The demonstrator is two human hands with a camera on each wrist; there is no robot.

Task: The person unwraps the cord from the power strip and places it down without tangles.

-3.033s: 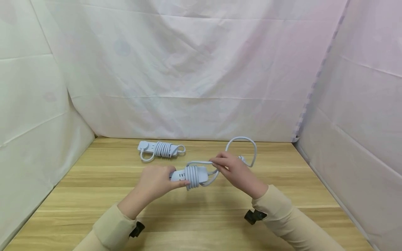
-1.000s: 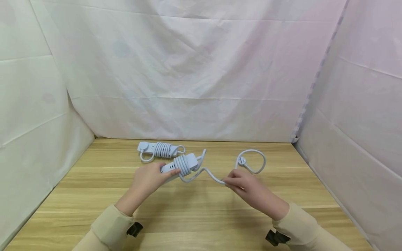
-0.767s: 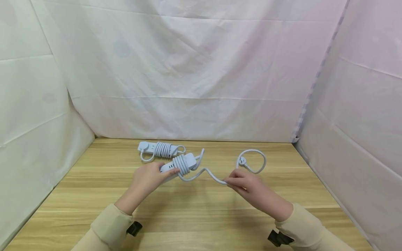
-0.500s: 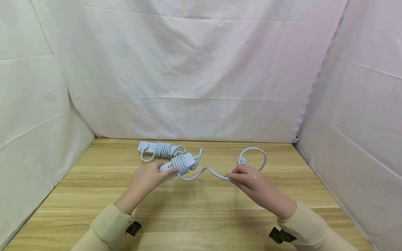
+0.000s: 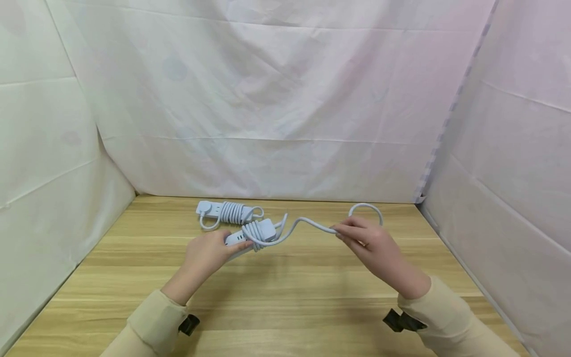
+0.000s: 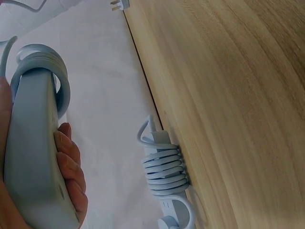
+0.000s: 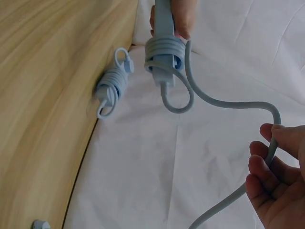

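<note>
My left hand [image 5: 205, 253] grips one end of a white power strip [image 5: 236, 239], held above the table and tilted, its far end to the right. Several turns of its cord [image 5: 308, 221] are wound round the strip. In the left wrist view the fingers curl round the underside of the strip [image 6: 33, 143]. Off to the right, my right hand [image 5: 374, 245] pinches the loose cord between thumb and fingertips. The right wrist view shows the cord [image 7: 228, 104] running slack from the coil to that hand [image 7: 281, 186]. The plug [image 6: 121, 5] is hidden in the head view.
A second white power strip [image 5: 211, 210], its cord wound round its middle, lies near the back of the wooden table [image 5: 285, 317]. White cloth [image 5: 285, 99] hangs behind and along both sides.
Over three seconds my right hand has moved right from the strip, drawing cord along; lately it has risen. The strip has shifted left and tilted. The second strip has not moved.
</note>
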